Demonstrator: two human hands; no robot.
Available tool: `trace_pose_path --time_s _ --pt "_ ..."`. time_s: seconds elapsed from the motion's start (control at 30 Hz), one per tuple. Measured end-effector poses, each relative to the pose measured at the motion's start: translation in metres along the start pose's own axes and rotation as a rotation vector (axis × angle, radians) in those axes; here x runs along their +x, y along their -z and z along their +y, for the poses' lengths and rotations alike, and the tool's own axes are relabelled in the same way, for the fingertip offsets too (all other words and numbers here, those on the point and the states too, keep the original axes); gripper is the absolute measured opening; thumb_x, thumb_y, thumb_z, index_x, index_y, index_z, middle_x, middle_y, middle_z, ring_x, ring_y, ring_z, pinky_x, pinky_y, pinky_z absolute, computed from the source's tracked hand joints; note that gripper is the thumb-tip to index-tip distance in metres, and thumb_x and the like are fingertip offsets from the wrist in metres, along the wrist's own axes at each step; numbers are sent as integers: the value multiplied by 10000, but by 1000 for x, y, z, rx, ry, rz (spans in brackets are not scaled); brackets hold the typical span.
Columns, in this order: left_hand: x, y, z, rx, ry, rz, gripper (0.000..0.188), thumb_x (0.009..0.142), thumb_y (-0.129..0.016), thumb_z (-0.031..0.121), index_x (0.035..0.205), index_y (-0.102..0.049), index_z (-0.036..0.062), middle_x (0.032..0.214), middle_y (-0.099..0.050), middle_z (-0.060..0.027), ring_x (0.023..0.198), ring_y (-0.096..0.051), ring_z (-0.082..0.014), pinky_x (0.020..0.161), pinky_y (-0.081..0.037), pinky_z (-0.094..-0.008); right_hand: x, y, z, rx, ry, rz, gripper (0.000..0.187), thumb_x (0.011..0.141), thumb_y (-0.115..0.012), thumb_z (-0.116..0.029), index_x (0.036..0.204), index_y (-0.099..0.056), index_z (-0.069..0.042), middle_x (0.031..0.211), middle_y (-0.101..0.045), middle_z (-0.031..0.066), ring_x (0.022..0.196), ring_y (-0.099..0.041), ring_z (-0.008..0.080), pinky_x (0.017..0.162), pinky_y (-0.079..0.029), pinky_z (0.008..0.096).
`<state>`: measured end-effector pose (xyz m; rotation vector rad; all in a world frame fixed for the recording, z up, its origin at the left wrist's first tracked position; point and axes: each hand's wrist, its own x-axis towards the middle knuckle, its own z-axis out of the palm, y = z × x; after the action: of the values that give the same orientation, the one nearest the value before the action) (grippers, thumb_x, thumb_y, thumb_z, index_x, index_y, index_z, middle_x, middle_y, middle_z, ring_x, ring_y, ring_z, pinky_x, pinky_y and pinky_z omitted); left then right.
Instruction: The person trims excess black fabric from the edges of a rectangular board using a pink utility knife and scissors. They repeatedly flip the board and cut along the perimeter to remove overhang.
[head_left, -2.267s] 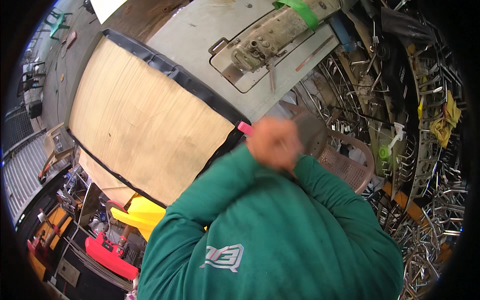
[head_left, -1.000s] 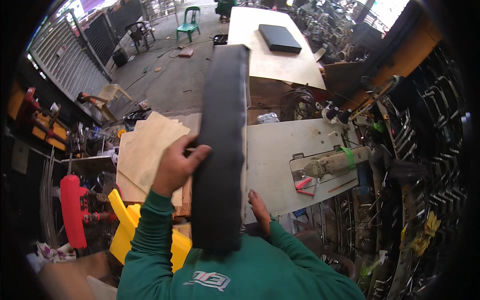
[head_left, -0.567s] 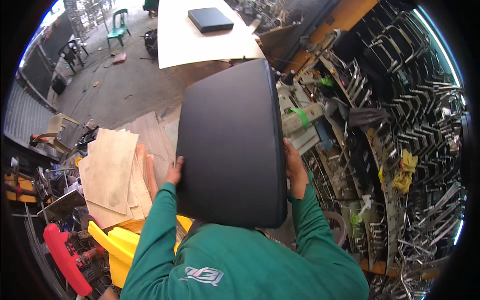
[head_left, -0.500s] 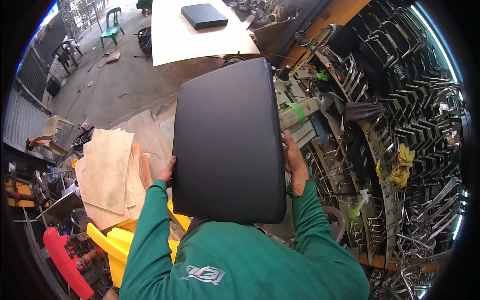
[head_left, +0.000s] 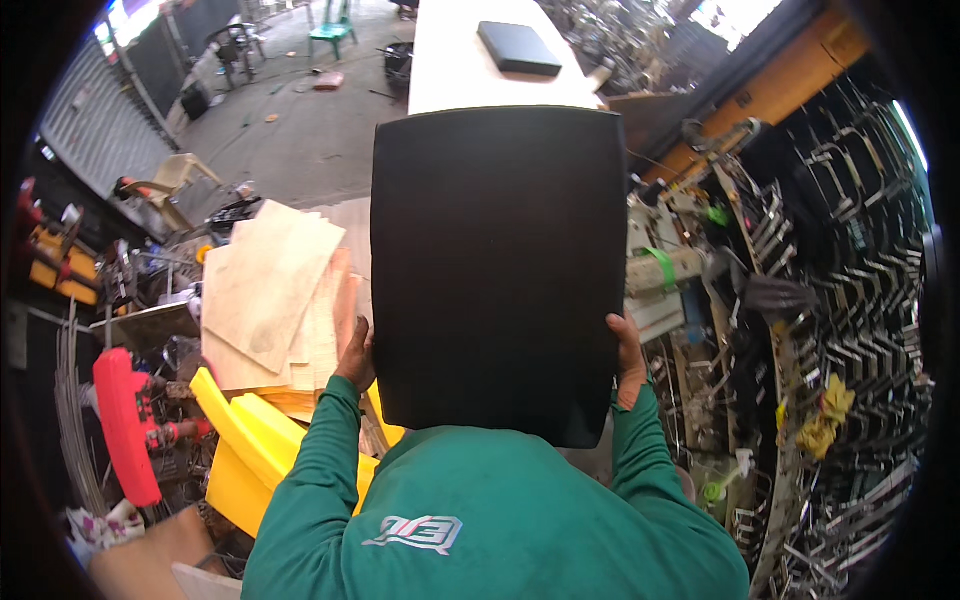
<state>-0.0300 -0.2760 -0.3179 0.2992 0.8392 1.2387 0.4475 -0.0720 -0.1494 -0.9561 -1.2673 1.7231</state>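
Upright before my chest is a large black padded cushion, smooth-faced with rounded corners. My left hand grips its left edge low down. On the opposite edge, at about the same height, my right hand holds it. The fingers of both hands wrap behind the cushion, so their tips are hidden. Beyond the cushion, a smaller black pad lies flat on a pale tabletop.
To my left are stacked plywood sheets, a yellow plastic piece and a red curved part. Racks of bent metal tubes line the right. A machine arm with a green band stands close to the cushion's right edge.
The cushion has turned from a slanted pose to face me more squarely, and both hands have shifted slightly right with it. My view has swung left.
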Motion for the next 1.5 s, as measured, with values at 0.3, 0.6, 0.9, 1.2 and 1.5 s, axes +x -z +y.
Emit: trace_pose_path --time_s 0.3,0.6,0.9,1.2,1.5 --pt "-85 -33 146 348 -587 108 914 1114 -316 763 1698 -433 69 1661 -535 -149 1526 -495 -265 1213 -427 -452 72 -30 2 456 -217 -140 851 870 -824 -505 1497 -599 26 1334 -738 228 1134 -765 384 1022 -650 484" --pt "18 -1 61 27 -371 362 628 1192 -456 506 1674 -492 105 1565 -627 -107 1341 -633 -205 1102 -545 -303 105 17 110 376 -575 83 675 879 -841 -538 1332 -726 -50 1193 -793 115 1002 -771 288 926 -645 433" --pt "44 32 -64 38 -91 643 568 1172 -542 465 1562 -625 61 1560 -641 -104 1370 -623 -215 1157 -487 -328 71 53 206 -832 -109 290 663 1099 -662 -455 1531 -573 40 1456 -686 226 1343 -652 366 1148 -495 432" --pt "33 25 -28 930 -490 640 266 1044 -764 230 1236 -775 45 1120 -784 -111 954 -763 -245 879 -620 -363 -80 44 210 -1047 -203 509 641 1085 -649 -519 1507 -638 -37 1417 -713 241 1297 -681 440 1096 -527 472" --pt "42 61 -7 49 -218 850 236 1166 -579 266 1322 -573 89 1167 -714 -68 937 -753 -223 840 -626 -421 -134 144 263 -835 -277 757 545 1103 -650 -537 1194 -759 -11 959 -798 135 794 -763 239 717 -602 384"
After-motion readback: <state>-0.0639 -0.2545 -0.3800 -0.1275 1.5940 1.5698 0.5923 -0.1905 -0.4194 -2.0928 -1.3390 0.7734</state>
